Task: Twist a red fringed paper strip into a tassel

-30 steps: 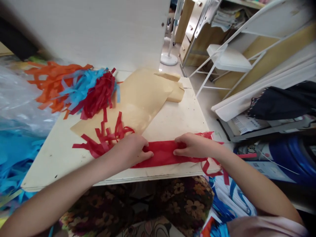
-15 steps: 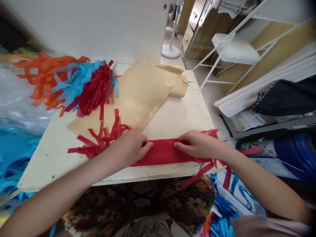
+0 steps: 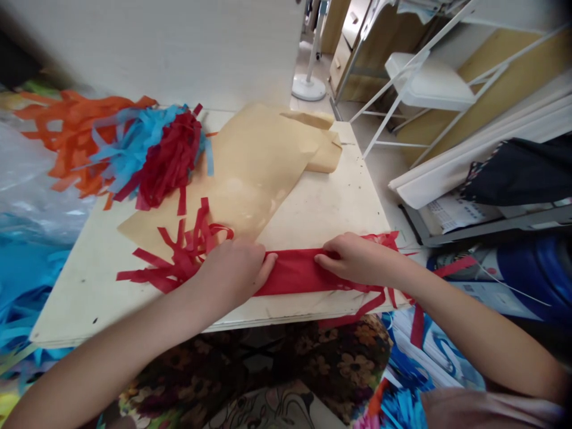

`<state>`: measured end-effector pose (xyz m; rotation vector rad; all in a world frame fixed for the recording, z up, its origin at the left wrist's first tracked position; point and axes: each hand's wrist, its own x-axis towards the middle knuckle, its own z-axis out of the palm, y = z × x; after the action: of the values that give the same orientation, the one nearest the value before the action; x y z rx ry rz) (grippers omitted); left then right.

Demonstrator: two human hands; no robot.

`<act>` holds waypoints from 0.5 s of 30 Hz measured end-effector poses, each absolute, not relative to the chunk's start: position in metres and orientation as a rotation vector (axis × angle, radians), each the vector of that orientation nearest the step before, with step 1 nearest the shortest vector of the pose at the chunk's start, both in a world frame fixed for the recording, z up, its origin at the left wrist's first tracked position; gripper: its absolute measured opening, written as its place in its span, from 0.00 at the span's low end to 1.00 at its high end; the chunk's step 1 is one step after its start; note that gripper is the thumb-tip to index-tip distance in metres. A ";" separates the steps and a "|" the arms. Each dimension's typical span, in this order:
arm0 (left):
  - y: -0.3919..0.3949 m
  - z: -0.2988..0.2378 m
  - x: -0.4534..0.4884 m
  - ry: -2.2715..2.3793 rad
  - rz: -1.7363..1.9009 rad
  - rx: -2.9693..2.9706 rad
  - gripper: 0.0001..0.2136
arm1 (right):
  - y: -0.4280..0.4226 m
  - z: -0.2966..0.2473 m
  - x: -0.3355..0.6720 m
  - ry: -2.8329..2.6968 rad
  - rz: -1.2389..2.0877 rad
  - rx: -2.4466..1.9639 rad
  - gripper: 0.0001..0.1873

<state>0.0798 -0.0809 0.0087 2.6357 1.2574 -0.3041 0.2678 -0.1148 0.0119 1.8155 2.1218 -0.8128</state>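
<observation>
A strip of red tissue paper [image 3: 295,271] with fringed ends lies along the near edge of the white table [image 3: 339,208]. My left hand [image 3: 236,268] pinches its upper edge left of the middle, thumb toward the centre. Facing it, my right hand [image 3: 351,259] grips the same edge, its fingers curled over the paper. Loose red fringe spreads out past my left hand, and more hangs over the table's front edge under my right wrist. Beyond the strip lies a sheet of brown paper [image 3: 254,161], curled at its far right end.
Orange [image 3: 84,137], light blue [image 3: 134,134] and dark red tassels [image 3: 167,155] are heaped at the table's back left. Clear plastic [image 3: 36,173] and blue paper strips [image 3: 22,310] sit left of it. A white folding chair [image 3: 429,80] stands at the back right.
Both hands keep their hold on the red tissue paper in nearly the same place. The fringe hanging below the right hand has shifted a little, and the view has moved slightly.
</observation>
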 end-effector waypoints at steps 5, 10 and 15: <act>-0.079 0.007 0.079 1.217 -0.261 2.627 0.19 | -0.114 0.013 0.268 2.107 -0.832 1.813 0.20; -0.078 0.007 0.079 1.214 -0.279 2.661 0.19 | -0.113 0.015 0.265 2.095 -0.808 1.809 0.20; -0.079 0.006 0.079 1.231 -0.302 2.704 0.20 | -0.110 0.015 0.266 2.054 -0.815 1.774 0.21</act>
<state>0.0788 -0.0785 0.0057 2.7037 1.2305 -0.3015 0.2656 -0.1096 0.0147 1.7736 2.0543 -0.8152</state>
